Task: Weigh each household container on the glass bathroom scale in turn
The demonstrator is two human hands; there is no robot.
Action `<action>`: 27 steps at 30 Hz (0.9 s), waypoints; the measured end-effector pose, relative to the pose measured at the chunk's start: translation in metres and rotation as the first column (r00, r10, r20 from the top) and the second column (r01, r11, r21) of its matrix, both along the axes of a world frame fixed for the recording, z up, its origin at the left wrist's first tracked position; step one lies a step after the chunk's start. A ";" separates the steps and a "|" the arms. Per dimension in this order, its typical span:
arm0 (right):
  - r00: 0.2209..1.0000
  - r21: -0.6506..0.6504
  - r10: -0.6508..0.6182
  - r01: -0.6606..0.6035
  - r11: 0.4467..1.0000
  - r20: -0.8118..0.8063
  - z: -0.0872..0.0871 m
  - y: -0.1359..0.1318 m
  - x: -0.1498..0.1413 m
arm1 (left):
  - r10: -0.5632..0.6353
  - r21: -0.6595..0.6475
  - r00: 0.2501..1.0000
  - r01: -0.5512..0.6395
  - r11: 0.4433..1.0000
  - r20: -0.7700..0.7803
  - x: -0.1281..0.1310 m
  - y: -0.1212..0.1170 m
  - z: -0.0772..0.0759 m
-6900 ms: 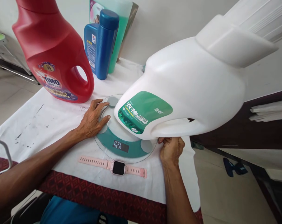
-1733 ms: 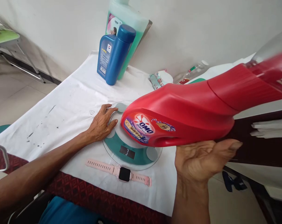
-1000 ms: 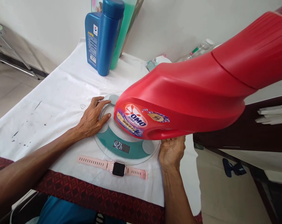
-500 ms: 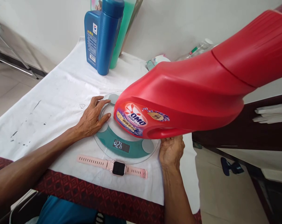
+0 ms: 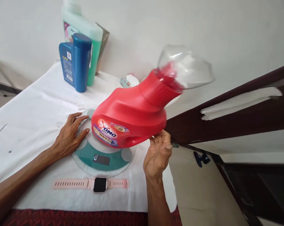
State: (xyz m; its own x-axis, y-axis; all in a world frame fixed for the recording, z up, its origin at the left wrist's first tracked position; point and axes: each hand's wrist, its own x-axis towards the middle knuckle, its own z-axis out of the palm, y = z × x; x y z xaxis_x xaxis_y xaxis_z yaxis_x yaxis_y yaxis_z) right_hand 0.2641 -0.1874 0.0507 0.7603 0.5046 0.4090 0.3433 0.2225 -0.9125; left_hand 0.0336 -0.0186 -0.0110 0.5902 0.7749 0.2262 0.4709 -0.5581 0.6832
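Note:
A red OMO laundry detergent bottle (image 5: 132, 113) stands on a round glass scale (image 5: 102, 171) with a teal front band. A clear plastic piece (image 5: 186, 67) sits over the bottle's top, blurred. My left hand (image 5: 69, 135) rests at the scale's left edge, fingers and thumb spread, close to the bottle and not wrapped round it. My right hand (image 5: 158, 155) is palm up at the bottle's lower right side. Its fingers are loosely bent, their tips near or touching the bottle and partly hidden behind it. The scale's display (image 5: 101, 159) is dark with few legible marks.
A pink-strapped smartwatch (image 5: 100, 184) lies in front of the scale on the white cloth (image 5: 38, 103). Behind stand a blue bottle (image 5: 79, 66) and a green jug (image 5: 96, 53). A small packet (image 5: 130, 81) lies at the wall. Dark slippers (image 5: 201, 158) are on the floor.
The view has tipped up and back, so the bottle appears smaller and its clear top shows. My right hand has turned and shifted outward from beneath the bottle's side. The display's digits have mostly vanished.

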 end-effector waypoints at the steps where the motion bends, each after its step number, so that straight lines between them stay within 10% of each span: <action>1: 0.997 0.020 0.080 -0.080 0.997 -0.004 0.010 0.003 -0.003 | 0.005 0.003 1.000 -0.005 1.000 -0.003 0.000 0.000 0.000; 9: 0.907 -0.052 0.375 -0.391 0.919 -0.191 0.033 0.026 -0.002 | 0.020 0.014 1.000 -0.020 1.000 0.008 0.001 0.001 -0.005; 18: 0.979 0.086 0.035 -0.018 0.996 -0.201 0.050 0.019 0.002 | 0.014 0.026 0.999 -0.015 1.000 0.031 0.000 -0.005 -0.003; 27: 0.949 0.159 -0.313 0.313 0.936 -0.027 0.061 0.003 0.063 | 0.035 -0.027 0.998 -0.034 0.999 0.056 0.003 -0.008 -0.004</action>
